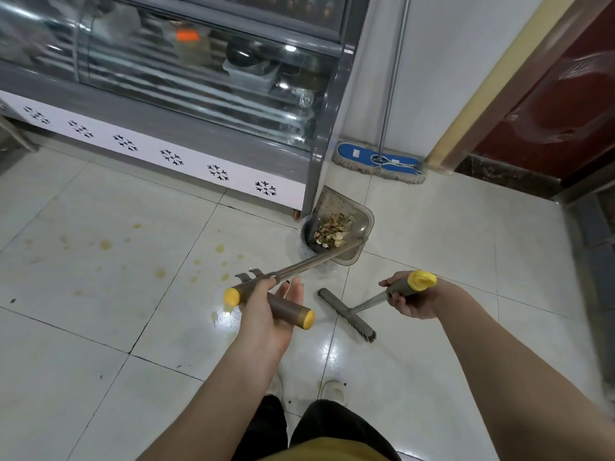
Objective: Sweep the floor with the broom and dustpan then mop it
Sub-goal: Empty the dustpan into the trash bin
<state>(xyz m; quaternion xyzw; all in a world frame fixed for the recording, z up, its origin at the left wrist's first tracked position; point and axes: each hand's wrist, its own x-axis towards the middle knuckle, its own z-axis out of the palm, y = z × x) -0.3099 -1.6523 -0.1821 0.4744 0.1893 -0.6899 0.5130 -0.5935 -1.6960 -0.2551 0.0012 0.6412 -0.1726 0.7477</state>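
The left hand point(266, 314) holds the brown crossbar grip with yellow ends of the translucent grey-brown plastic dustpan point(333, 201), thumb over it and fingers almost straight beneath. The right hand point(411, 299) has its fingers curled round the metal-handled grey broom point(346, 314), just under its yellow cap; the brush head rests on the glossy white tiled floor point(133, 261). Farther, the dustpan, full of dry scraps point(332, 229), tilts over a small dark bin point(307, 241). Beyond, a blue flat mop point(379, 160) leans on the wall; its white label is too small to read.

The grey dustpan point(336, 202) is tilted and holds a heap of scraps point(332, 229). The broom point(346, 316) rests its grey head on the floor point(100, 234). The blue fringed mop point(379, 160) leans against the wall point(432, 78).
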